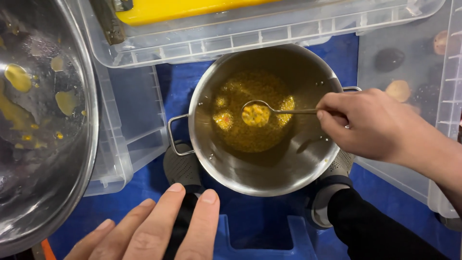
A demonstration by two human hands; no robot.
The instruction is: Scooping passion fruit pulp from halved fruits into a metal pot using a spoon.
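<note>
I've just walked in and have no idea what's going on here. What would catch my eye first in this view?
First, the steel pot in the middle, holding a yellow grainy mix. The right hand holds a spoon lifted over it, with some of the mix in its bowl. The left hand lies flat at the bottom edge, and a big metal bowl smeared with yellow fills the left side.

Bright overhead light, glare on steel pot [269, 178] rim, sharp focus, soft shadows
</note>
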